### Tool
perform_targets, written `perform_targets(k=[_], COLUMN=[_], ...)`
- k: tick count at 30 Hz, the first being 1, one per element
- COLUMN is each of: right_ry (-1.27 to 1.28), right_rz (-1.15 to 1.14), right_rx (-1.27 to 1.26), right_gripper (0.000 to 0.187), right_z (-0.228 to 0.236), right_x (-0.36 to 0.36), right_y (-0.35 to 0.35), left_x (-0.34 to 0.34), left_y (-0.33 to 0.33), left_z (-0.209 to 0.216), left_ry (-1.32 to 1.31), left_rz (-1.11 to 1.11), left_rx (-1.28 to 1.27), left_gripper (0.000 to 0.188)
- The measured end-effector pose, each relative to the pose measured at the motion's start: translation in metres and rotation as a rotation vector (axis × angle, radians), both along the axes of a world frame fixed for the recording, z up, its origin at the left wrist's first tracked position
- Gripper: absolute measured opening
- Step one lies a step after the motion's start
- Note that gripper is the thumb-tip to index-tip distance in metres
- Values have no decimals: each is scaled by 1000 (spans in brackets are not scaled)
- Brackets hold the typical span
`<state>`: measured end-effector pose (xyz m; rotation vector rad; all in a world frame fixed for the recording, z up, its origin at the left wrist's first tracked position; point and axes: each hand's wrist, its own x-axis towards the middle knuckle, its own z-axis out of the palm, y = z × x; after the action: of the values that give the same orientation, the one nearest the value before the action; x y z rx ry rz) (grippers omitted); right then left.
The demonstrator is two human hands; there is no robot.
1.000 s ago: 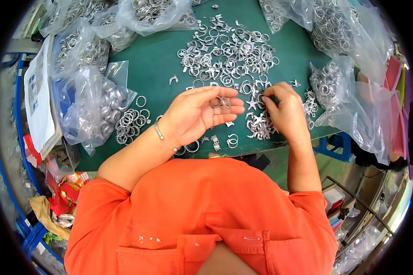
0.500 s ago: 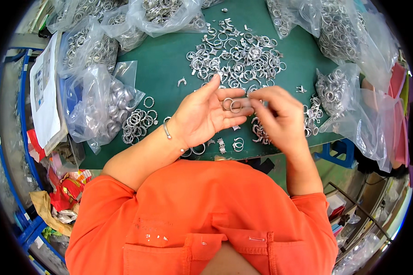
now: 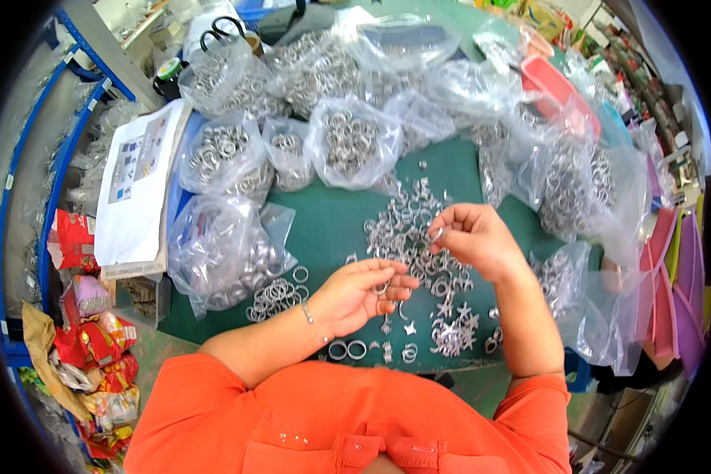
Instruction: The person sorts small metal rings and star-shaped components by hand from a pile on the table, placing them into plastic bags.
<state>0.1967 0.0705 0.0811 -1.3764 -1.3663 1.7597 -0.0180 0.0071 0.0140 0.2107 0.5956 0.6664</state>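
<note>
My left hand (image 3: 355,296) is turned palm up at the near side of the table, thumb and fingers curled around a silver-coloured ring (image 3: 381,289). Whether more rings lie in it is hidden. Over the right part of a loose heap of rings (image 3: 403,229), my right hand (image 3: 478,241) pinches one small silver ring (image 3: 437,235) between thumb and fingertips. Below my hands lie a pile of star-shaped pieces (image 3: 454,332), a pair of plain bands (image 3: 357,348) and a few small rings (image 3: 409,352). A stack of rings (image 3: 276,300) sits left of my left hand.
Clear plastic bags full of rings (image 3: 351,146) line the back of the green table (image 3: 324,213). Another bag (image 3: 217,257) stands left, beside paper sheets (image 3: 138,182). More bags (image 3: 573,189) and a pink-red tray (image 3: 559,91) are at the right. Colourful packets (image 3: 103,344) lie beyond the left edge.
The view has tilted up, showing more of the table's back. My hands have moved apart: the right has gone out over the heap with a ring, while the left has curled its fingers.
</note>
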Motion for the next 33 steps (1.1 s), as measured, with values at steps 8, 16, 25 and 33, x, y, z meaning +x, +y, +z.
perform_targets(k=[8,16,25,33], right_ry=[441,430,187,255], right_rz=[-447,-773,-1048,-915], right_rx=[284,92,74,209], right_gripper=[24,18,17,9], right_z=[84,78,34,-9], right_x=[2,72,142,214], right_y=[192,203,239,262], left_x=[-21,-28,-19,-23], left_y=[-4,-3,-1,-1], left_z=[3,3,14,14], left_ry=[16,32,-17,-43], left_rz=[103,99,78,83], left_rx=[22,86,31,110], left_gripper=[20,26,29,39])
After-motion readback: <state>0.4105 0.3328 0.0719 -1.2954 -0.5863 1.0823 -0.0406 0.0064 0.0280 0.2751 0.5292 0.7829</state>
